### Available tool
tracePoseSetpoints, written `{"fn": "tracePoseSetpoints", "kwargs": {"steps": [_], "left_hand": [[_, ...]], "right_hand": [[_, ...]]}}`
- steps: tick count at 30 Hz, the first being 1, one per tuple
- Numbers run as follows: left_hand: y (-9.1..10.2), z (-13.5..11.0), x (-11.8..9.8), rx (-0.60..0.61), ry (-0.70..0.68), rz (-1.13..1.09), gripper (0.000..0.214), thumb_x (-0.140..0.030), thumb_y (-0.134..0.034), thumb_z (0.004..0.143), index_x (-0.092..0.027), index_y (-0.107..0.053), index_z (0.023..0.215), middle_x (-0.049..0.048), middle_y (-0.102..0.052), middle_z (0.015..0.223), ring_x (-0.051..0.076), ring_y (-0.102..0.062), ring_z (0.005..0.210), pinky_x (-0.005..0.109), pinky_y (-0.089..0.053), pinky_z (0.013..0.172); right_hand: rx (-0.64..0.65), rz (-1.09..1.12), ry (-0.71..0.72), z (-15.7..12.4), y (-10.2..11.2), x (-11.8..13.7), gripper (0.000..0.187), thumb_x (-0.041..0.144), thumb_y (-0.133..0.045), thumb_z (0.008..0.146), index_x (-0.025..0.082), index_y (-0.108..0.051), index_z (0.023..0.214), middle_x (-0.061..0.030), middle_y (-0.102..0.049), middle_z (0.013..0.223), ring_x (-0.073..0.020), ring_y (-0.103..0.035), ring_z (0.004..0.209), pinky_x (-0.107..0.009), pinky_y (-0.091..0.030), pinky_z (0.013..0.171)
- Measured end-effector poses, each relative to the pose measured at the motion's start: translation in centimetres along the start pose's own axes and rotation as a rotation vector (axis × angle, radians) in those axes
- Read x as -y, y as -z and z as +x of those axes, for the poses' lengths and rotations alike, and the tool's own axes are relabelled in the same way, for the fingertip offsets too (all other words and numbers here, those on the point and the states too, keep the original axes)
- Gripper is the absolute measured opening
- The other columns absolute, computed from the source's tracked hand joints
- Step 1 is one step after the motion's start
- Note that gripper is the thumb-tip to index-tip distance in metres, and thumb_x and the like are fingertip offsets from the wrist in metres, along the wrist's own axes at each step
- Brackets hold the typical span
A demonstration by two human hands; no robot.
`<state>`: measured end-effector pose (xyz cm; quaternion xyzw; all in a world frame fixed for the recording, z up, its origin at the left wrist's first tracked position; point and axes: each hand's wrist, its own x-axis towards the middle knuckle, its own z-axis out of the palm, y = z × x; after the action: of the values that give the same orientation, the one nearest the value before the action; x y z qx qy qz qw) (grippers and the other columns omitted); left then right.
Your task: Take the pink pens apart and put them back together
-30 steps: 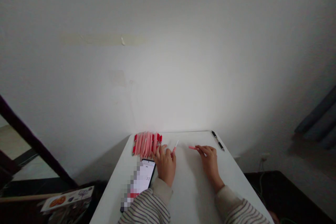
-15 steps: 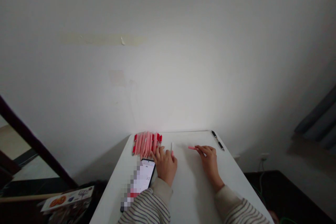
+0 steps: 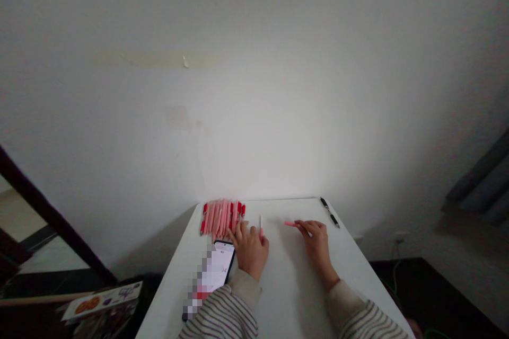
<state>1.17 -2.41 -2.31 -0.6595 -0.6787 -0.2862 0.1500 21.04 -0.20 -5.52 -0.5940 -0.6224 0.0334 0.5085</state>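
Pinching a slender pink stick with a thin white tip (image 3: pixel 261 232) near its lower end, my left hand (image 3: pixel 253 252) holds it with thumb and forefinger, the white tip pointing away from me toward the pale grey-white wall (image 3: pixel 278 116). My right hand (image 3: pixel 317 241) grips a short, slim pink piece (image 3: pixel 289 223) in its fingertips, the piece jutting out sideways toward the stick, a gap between them. Both hands are low over the white, smooth-topped table (image 3: pixel 286 296). Just beyond my left fingers lies a dense bundle of long pink and red pen-like sticks (image 3: pixel 220 218); whether those fingers touch it I cannot tell. Beside my left wrist lies a black-edged smartphone with a lit screen (image 3: pixel 217 269) reading 34, its lower part partly pixelated and its corner behind my striped, beige-cuffed sleeve (image 3: pixel 228 310). Near the far right edge, well apart from the bundle, rests a slim black pen with a pale middle (image 3: pixel 334 220).
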Motion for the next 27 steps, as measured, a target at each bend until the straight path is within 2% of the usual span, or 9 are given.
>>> {"fn": "tracePoseSetpoints", "kwargs": {"steps": [8, 15, 21, 27], "left_hand": [[0.1, 0.1, 0.0, -0.006, 0.008, -0.043, 0.019, -0.03, -0.052, 0.079, -0.016, -0.063, 0.086, 0.0131, -0.056, 0.116, 0.031, -0.042, 0.12, 0.065, -0.02, 0.106], [0.2, 0.3, -0.1, 0.021, -0.101, -0.287, 0.016, -0.033, -0.064, 0.076, -0.029, -0.068, 0.091, 0.0046, -0.056, 0.12, 0.028, -0.04, 0.123, 0.057, -0.021, 0.108], [0.1, 0.2, 0.0, 0.06, -0.122, -0.296, 0.02, -0.035, -0.071, 0.07, -0.036, -0.071, 0.091, 0.0007, -0.056, 0.124, 0.03, -0.04, 0.125, 0.061, -0.017, 0.108], [-0.1, 0.1, 0.0, 0.095, -0.118, -0.294, 0.014, -0.035, -0.071, 0.07, -0.038, -0.072, 0.084, -0.0011, -0.057, 0.125, 0.031, -0.04, 0.124, 0.066, -0.015, 0.106]], "right_hand": [[0.004, -0.002, 0.013, -0.1, 0.0, -0.1, 0.047, 0.059, -0.042, 0.087, 0.024, -0.074, 0.094, -0.0074, -0.071, 0.087, -0.024, -0.052, 0.091, -0.036, -0.038, 0.082], [0.042, 0.032, 0.038, 0.0, 0.2, 0.7, 0.044, 0.058, -0.044, 0.087, 0.025, -0.073, 0.094, -0.0076, -0.071, 0.087, -0.0251, -0.052, 0.092, -0.04, -0.039, 0.085], [0.097, 0.034, 0.087, 0.0, 0.3, 1.4, 0.036, 0.052, -0.048, 0.087, 0.028, -0.074, 0.092, -0.007, -0.071, 0.086, -0.0253, -0.053, 0.093, -0.041, -0.04, 0.085], [0.195, 0.009, 0.12, 0.0, -0.1, 1.1, 0.03, 0.048, -0.051, 0.087, 0.03, -0.074, 0.093, -0.0059, -0.07, 0.086, -0.0252, -0.053, 0.093, -0.04, -0.042, 0.084]]}}
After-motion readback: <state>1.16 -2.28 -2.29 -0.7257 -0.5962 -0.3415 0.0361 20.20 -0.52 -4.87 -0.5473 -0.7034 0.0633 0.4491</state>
